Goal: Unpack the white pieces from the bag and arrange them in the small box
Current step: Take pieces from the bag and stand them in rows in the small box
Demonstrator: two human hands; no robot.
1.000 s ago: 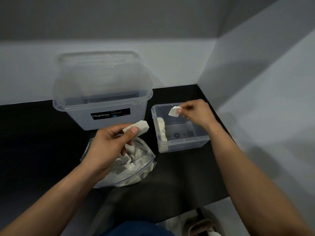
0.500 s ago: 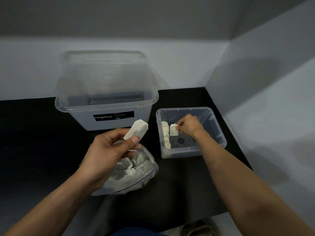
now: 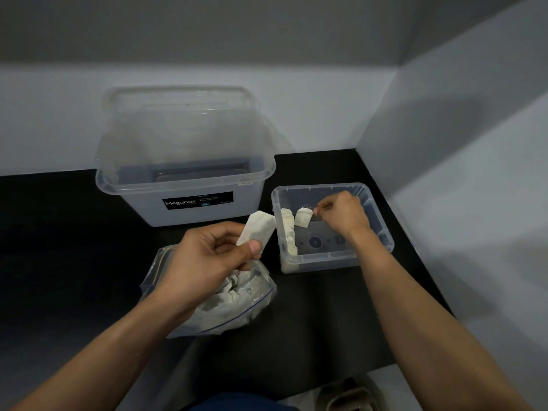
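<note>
Right hand (image 3: 344,216) pinches a white piece (image 3: 302,218) just left of it inside the small box (image 3: 382,241); left hand (image 3: 204,262) grips a second piece (image 3: 257,229) above the bag (image 3: 237,310).

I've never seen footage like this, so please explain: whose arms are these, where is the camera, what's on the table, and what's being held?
There is no machine here: these are a person's bare arms, filmed from a camera worn on the head, looking down. On the black table stand a big box, a small box and a bag of white pieces. The left hand holds a long piece above the bag. The right hand pinches a smaller piece inside the small box, next to a row of pieces along the wall nearest the bag.
</note>
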